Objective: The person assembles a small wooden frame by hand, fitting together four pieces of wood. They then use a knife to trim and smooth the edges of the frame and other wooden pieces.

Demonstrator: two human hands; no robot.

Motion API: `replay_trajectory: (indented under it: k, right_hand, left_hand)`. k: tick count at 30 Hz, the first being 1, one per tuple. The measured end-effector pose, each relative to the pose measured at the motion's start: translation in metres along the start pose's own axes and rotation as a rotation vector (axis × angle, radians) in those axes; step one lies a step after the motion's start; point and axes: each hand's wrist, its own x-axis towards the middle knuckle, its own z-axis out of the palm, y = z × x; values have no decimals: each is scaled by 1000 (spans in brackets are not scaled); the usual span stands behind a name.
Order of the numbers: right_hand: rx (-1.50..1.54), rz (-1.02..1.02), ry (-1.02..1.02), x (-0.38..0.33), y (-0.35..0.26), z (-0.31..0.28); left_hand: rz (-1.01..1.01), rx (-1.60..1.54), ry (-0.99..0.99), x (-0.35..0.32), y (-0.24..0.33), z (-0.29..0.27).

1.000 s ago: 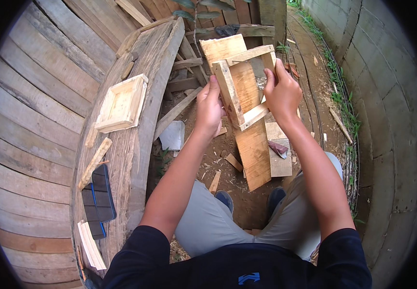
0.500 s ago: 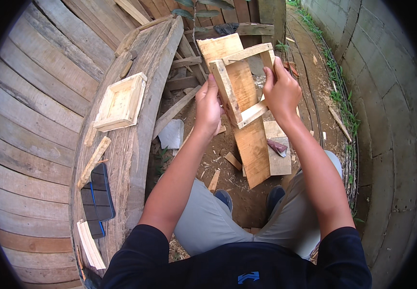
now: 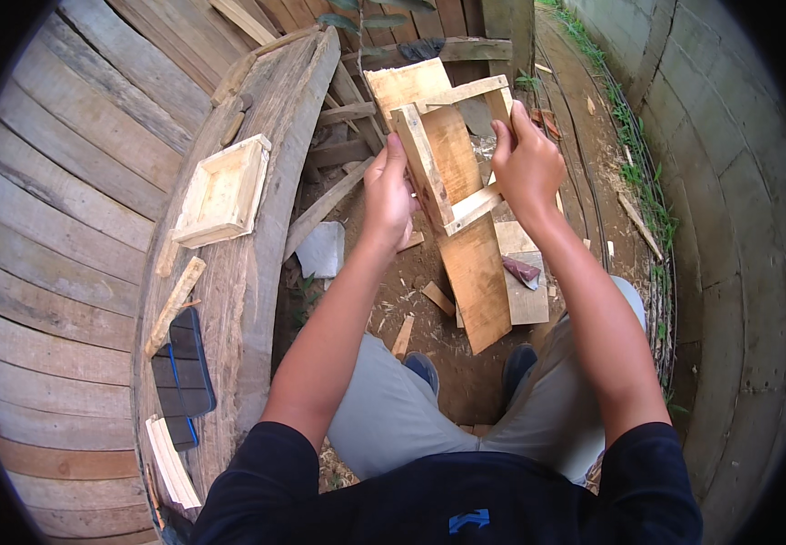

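I hold a small open wooden box [image 3: 452, 154] up in front of me, tilted on its side with its inside facing me. My left hand [image 3: 388, 193] grips its left wall. My right hand [image 3: 526, 163] clasps its right wall, fingers wrapped over the edge. Below the box, on the dirt ground, lie flat wooden boards [image 3: 479, 282]. A second, similar wooden box [image 3: 223, 191] rests on the long weathered plank bench [image 3: 248, 272] to my left.
On the bench lie a wooden stick [image 3: 173, 305], a dark blue flat object [image 3: 184, 372] and thin pale slats [image 3: 170, 463]. Wood offcuts, a grey scrap [image 3: 322, 249] and a reddish tool [image 3: 522, 270] litter the ground. A plank wall stands left, a concrete wall right.
The box has risen slightly and tipped a little between my hands. Both hands keep their grip on it.
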Motion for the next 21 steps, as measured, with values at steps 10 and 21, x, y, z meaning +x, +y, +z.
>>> replay_trajectory:
  k: [10, 21]
  right_hand:
    - [-70, 29, -94, 1, 3, 1]
    - [-56, 55, -129, 1, 1, 1]
  left_hand:
    - [-16, -26, -12, 1, 2, 2]
    - [-11, -84, 25, 7, -6, -4]
